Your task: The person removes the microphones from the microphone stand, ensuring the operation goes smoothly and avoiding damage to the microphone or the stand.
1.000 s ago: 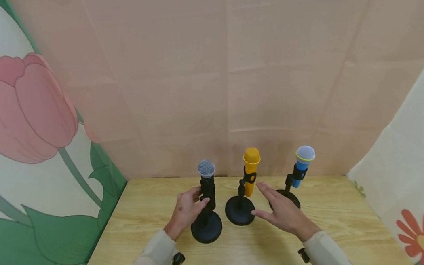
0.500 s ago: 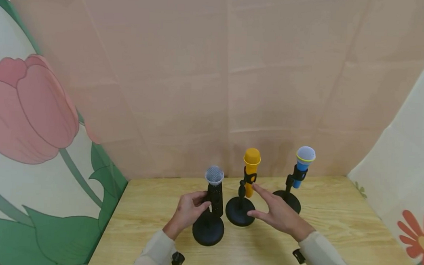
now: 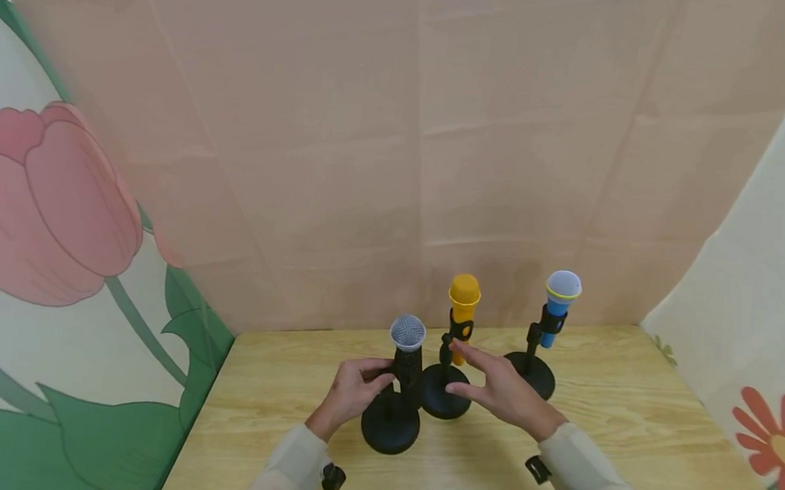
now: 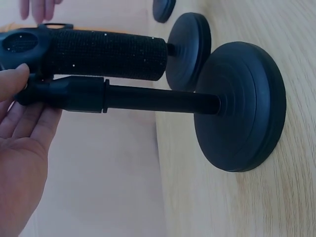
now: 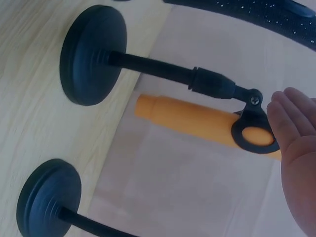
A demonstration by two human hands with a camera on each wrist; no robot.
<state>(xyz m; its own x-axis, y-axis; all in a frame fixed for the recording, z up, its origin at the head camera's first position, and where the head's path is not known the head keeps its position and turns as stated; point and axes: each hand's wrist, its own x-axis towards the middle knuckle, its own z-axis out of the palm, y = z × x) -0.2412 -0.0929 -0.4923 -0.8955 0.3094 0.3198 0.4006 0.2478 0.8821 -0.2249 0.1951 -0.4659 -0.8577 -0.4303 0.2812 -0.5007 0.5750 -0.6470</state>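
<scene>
Microphone in hand: we see a black microphone (image 3: 407, 351) with a silver mesh head, upright on a short black stand (image 3: 391, 428), nearest of three on a pale wooden table (image 3: 623, 439).
Left grip: our left hand (image 3: 351, 389) curls around the clip and post just under the black microphone; the left wrist view shows the thumb (image 4: 12, 81) pressed on the clip with the other fingers cupped beneath.
Right grip: our right hand (image 3: 500, 390) is spread flat, fingers straight, holding nothing; its fingertips reach the clip of the orange microphone (image 3: 463, 309), and we cannot tell whether they touch it.
Neighbours: the orange microphone's round base (image 3: 445, 400) sits just beside the black stand's base, nearly touching. A blue microphone (image 3: 560, 300) on its own stand is further right, near the back.
Risk: we judge the bases crowded, so sliding the black stand sideways could knock the orange one; a push from the flat right hand high on that stand could tip it.
Surroundings: pink cloth hangs behind the table, flower-printed cloth at both sides.
</scene>
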